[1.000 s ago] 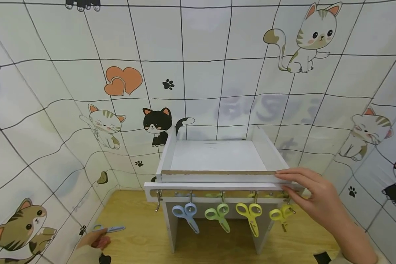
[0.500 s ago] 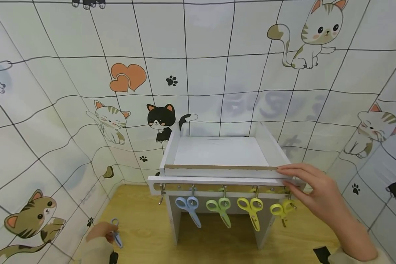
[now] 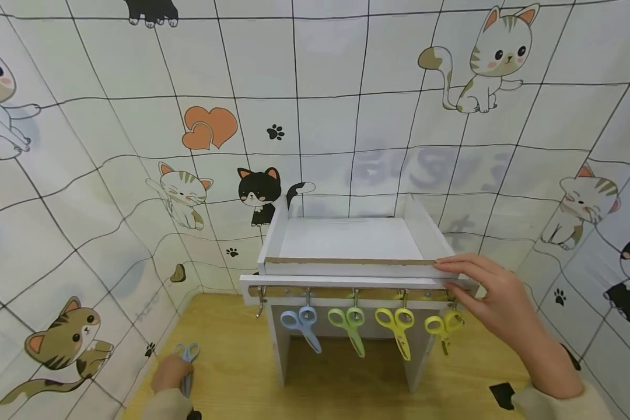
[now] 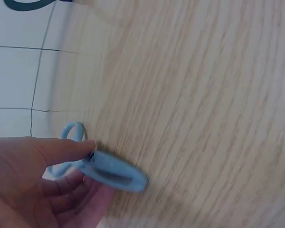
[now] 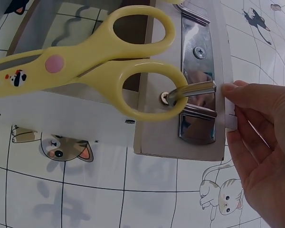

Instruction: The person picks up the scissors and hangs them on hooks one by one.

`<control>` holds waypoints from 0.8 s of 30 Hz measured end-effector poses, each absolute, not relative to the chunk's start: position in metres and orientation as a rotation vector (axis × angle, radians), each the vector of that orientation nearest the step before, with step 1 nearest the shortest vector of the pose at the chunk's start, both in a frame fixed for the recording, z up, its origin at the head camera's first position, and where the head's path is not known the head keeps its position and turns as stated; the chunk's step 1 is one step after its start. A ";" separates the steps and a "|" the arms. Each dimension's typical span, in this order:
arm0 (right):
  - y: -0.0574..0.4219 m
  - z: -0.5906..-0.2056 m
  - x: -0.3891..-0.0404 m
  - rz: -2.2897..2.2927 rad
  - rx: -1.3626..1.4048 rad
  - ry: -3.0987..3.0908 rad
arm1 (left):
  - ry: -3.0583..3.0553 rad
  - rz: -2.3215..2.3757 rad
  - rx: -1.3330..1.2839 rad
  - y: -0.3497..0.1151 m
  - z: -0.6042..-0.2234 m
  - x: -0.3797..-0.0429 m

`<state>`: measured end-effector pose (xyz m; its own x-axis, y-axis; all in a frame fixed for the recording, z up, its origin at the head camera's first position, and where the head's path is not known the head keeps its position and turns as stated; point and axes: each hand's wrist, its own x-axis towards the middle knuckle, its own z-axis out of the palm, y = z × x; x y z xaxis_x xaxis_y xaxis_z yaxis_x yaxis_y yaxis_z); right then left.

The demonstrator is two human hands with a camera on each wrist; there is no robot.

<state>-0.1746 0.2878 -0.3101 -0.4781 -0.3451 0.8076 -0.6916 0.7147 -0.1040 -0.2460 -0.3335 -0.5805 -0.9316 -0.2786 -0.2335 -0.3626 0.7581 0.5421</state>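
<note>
Low at the left of the head view, my left hand (image 3: 170, 373) holds a pair of light blue scissors (image 4: 115, 172) between thumb and fingers, handle loops away from me. In the left wrist view they are close over the wooden table. My right hand (image 3: 496, 297) grips the front right corner of a white shelf (image 3: 346, 269), thumb against the front and fingers on top. From hooks along its front hang blue scissors (image 3: 311, 340), green scissors (image 3: 356, 340), yellow scissors (image 3: 402, 343) and, nearest my right hand, another yellow pair (image 5: 97, 45), its loop over a hook.
The leftmost metal hook (image 3: 261, 303) carries nothing. The shelf stands on two side panels on a wooden table (image 3: 231, 361). Behind and beside it hangs white sheeting (image 3: 325, 122) with cat prints. A black patch (image 3: 501, 396) lies near the right sleeve.
My left hand has moved to the right with the blue scissors and turned them, so the loops now point away instead of leftward. My right hand stays on the shelf corner.
</note>
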 end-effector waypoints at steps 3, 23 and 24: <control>0.287 -0.308 -0.175 0.536 0.783 -2.116 | 2.815 0.983 -0.507 -0.337 -0.585 -0.243; 0.287 -0.311 -0.176 0.530 0.787 -2.090 | 2.283 2.191 -0.443 -0.296 -0.476 -0.222; 0.287 -0.311 -0.177 0.531 0.789 -2.088 | 2.275 2.229 -0.412 -0.291 -0.467 -0.219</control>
